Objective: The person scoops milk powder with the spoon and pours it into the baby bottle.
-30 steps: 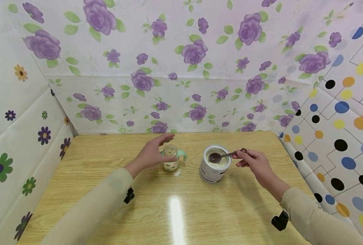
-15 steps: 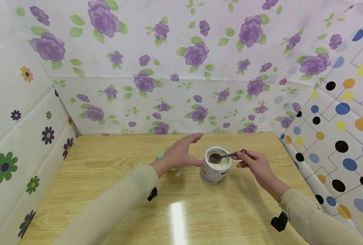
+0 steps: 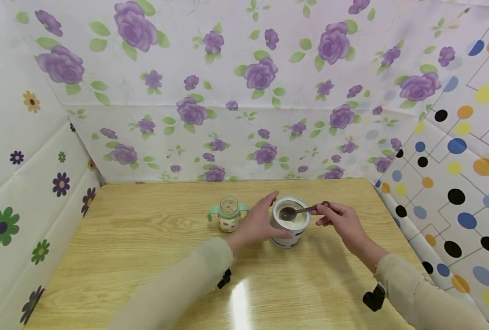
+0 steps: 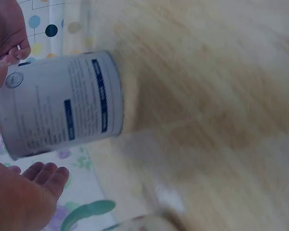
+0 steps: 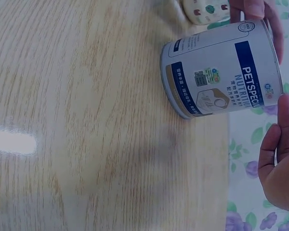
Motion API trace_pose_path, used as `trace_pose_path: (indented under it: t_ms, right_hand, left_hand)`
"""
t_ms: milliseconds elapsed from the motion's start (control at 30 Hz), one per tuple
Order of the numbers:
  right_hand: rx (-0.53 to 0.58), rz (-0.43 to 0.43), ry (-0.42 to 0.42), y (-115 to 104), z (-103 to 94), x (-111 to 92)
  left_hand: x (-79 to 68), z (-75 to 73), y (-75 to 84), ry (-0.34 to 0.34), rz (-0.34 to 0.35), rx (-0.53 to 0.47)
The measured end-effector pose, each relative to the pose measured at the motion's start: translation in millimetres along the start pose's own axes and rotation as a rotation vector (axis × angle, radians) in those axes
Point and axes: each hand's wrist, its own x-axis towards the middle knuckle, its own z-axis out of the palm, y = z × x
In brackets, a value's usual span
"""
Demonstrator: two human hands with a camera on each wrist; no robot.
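A white milk powder can (image 3: 283, 236) stands uncovered on the table, with pale contents inside. My right hand (image 3: 345, 224) pinches the handle of a dark brown spoon (image 3: 306, 210), whose bowl is over the can's opening. My left hand (image 3: 252, 224) spreads around the can's left side, thumb in front and fingers behind. In the left wrist view, a small gap shows between those fingers (image 4: 53, 178) and the can's wall. To the left stands a small bottle (image 3: 229, 221) with green side handles; my left hand covers part of its right handle.
The wooden table (image 3: 145, 220) ends at a back wall covered in purple-flowered sheeting (image 3: 190, 137). Spotted sheeting (image 3: 454, 183) borders the right side and flowered white sheeting (image 3: 42, 192) the left. A bright reflection lies on the table's front middle.
My left hand has moved right, from around the bottle, past it, to the can's left side. The bottle is uncovered again. My right hand and the spoon have stayed almost still.
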Motion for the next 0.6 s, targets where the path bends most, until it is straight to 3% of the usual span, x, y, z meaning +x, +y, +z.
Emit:
trace_pose_path:
  t_ms: [167,433,500,600]
  right_hand:
    - [-0.007,-0.006,0.008,-3.4,-1.5,1.0]
    - [-0.078,-0.052,0.033,-12.6,-6.4,-0.3]
    - [-0.152,-0.101,0.032,-15.6,-7.2,-2.0]
    - [-0.351,-0.250,0.018,-20.4,-6.6,-4.9]
  left_hand:
    - [3.3,11.8,-4.7,0.041,-0.014,-0.015]
    - [5.1,17.2,-8.7,0.062,0.022,-0.095]
    - [5.0,17.3,-8.7,0.063,0.023,-0.103]
    - [5.2,16.9,-8.5,0.063,0.023,-0.105]
